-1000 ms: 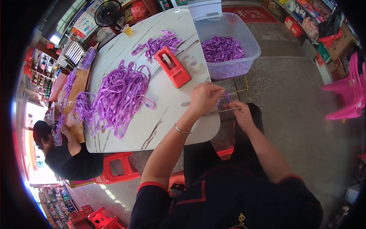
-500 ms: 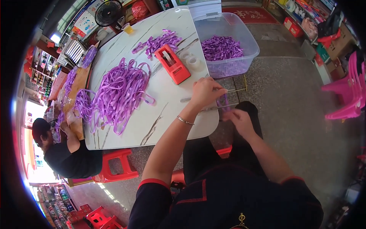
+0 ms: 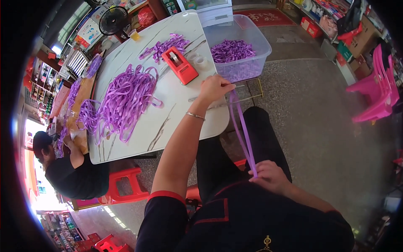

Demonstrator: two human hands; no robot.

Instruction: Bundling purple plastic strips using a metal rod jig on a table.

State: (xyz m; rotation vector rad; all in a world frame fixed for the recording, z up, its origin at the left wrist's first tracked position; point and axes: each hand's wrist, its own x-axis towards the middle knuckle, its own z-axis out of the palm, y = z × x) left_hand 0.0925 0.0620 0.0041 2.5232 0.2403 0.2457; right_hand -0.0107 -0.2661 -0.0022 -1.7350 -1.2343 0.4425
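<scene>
- Here in the head view, everything hangs on one purple ribbon (image 3: 246,138): a doubled, narrow length spanning the gap between the two hands, just off the right edge of the white tabletop (image 3: 180,122).
- Its long axis runs from far to near, leaning slightly right, and the two strands look fairly straight and close together!
- At the far end, the left hand (image 3: 215,89), nearer the tabletop, reaches over its edge; the ribbon drops away toward the body from those fingertips.
- That hand's thumb and fingers are together, pinched on the ribbon's top end; whether they also grip the thin metal rod (image 3: 247,97) beside them, I can't tell.
- Down at the near end, above the lap, sits the right hand (image 3: 270,177), fingers closed on the ribbon's lower end, which lies far and left of the palm.
- Left across the tabletop, a big tangled ribbon pile (image 3: 126,101); farther off, a smaller ribbon heap (image 3: 168,45) beside the red tape dispenser (image 3: 180,66).
- And beyond the left hand, off the far right edge, a clear plastic tub (image 3: 263,54) holds short purple pieces (image 3: 233,50).
</scene>
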